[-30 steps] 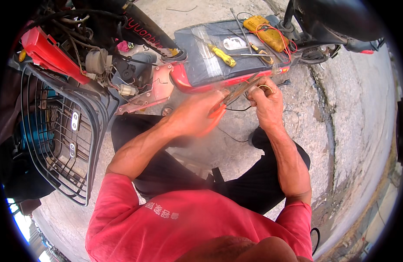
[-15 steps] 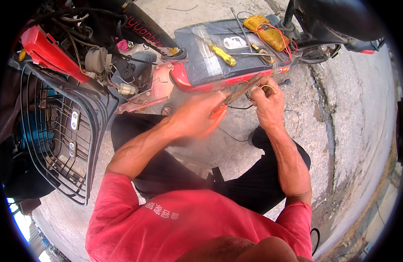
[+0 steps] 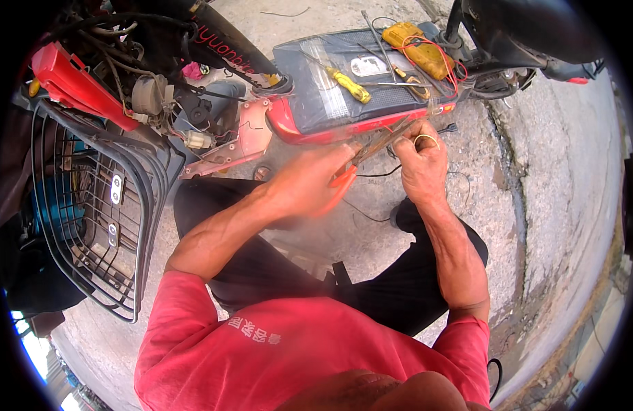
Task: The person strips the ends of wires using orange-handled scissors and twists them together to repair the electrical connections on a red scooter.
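My left hand (image 3: 309, 177) is closed round an orange-handled tool (image 3: 345, 179) with long, thin metal jaws. Those jaws point up and right toward my other hand; whether they are scissors or pliers I cannot make out. My right hand (image 3: 420, 161) pinches a thin yellow wire (image 3: 427, 137), which curves in a small loop above the knuckles. Jaw tips and fingertips meet closely, so their contact is partly hidden. Both hands are over the ground, just in front of the scooter's red-edged footboard (image 3: 282, 122). A black cable (image 3: 379, 174) runs between them.
On the footboard lie a yellow-handled screwdriver (image 3: 349, 85), other slim tools and a yellow multimeter (image 3: 420, 53) with red leads. At left stand a black wire basket (image 3: 135, 226) and the scooter's exposed front wiring (image 3: 152, 96). A crack (image 3: 515, 185) crosses the concrete at right.
My right hand and the yellow wire loop have shifted very slightly to the right. My left hand keeps its hold on the orange-handled tool, almost still.
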Demonstrator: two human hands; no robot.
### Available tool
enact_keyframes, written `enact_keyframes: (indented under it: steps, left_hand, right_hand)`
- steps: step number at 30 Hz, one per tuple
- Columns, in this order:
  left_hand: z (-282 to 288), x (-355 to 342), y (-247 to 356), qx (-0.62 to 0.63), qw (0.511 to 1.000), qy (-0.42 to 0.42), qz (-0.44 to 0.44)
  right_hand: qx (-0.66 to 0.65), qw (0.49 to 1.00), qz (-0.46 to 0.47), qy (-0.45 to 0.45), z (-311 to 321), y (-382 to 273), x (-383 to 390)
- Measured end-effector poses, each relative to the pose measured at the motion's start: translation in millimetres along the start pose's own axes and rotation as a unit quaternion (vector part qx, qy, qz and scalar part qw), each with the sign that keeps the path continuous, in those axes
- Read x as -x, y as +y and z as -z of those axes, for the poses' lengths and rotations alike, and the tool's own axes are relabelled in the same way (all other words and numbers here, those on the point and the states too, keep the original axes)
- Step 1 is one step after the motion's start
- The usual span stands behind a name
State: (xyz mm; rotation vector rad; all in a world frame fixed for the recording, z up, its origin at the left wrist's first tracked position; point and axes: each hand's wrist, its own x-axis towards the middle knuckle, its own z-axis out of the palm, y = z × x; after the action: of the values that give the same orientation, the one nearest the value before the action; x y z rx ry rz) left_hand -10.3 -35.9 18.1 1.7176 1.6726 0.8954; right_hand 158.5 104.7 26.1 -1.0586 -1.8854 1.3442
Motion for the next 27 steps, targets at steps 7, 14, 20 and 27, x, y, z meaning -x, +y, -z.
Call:
enact_keyframes:
  steps: [7,14,20,27]
  left_hand:
    - [0,1,1,-0.007,1.0,0.008,-0.004]
    - [0,4,1,-0.038,0.999,0.011,0.015]
    - [3,3,3,-0.051,0.998,0.021,0.013]
    - [9,0,2,-0.019,1.0,0.013,0.006]
  right_hand:
    - [0.024,0.999,0.03,0.01,-1,-1,1]
    - [0.018,0.999,0.029,0.009,-3,1,0]
    - [0.039,0.999,0.021,0.006,-4,-8,1]
    - [0.001,1.0,0.009,-0.008,-4,-11,2]
